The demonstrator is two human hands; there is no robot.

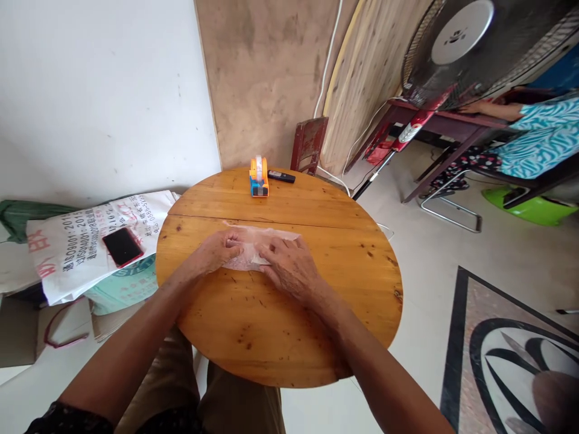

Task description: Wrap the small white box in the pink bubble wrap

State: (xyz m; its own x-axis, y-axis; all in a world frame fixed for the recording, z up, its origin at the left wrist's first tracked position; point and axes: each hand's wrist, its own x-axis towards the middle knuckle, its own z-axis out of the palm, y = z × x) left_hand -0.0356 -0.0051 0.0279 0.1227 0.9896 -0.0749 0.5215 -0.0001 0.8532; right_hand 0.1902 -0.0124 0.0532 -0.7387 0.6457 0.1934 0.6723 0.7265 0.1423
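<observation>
A sheet of translucent bubble wrap [244,260], folded into a flat bundle, lies on the round wooden table [289,337]. My left hand [217,248] has its fingers curled on the left end of the wrap. On the right part rests my right hand [290,264], fingers bent and pressing the wrap, thumb at its near edge. Whitish material shows through between the hands; what is inside cannot be made out. Beyond the wrap stands an orange and blue tape dispenser [259,178] with a roll of clear tape. Beside it is a small black handheld device [281,176].
Left of the table, a phone [122,246] lies on printed white sacks [85,241]. A red wooden chair back [310,144] stands behind the table. At the right are a standing fan [461,36], a dark red desk [452,117] and a seated person in a patterned sleeve [543,138].
</observation>
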